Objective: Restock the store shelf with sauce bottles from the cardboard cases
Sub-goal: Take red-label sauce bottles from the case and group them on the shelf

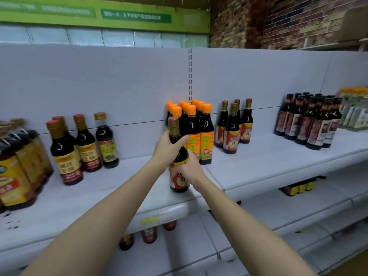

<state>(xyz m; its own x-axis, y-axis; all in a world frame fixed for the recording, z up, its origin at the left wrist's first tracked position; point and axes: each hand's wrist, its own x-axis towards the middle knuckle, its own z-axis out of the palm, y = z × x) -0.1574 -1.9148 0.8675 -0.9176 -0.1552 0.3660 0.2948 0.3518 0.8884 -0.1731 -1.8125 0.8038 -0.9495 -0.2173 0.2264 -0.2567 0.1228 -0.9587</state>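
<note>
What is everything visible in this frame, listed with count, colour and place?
held bottle: one, dark sauce, copper cap, red label, at the shelf's front edge
orange-capped bottles: about nine, dark, packed behind the held bottle
gold-capped bottles: four, dark, red labels, right of the orange-capped group
brown-capped bottles: about four, dark, left of centre
wrapped packs: count unclear, yellow labels, far left
dark bottles: a cluster, reddish labels, right
pale bottles: blurred, far right
lower bottles: three visible, shelf below
shelf: white-grey
left hand: grip on the bottle's neck
right hand: grip on the bottle's body
</note>
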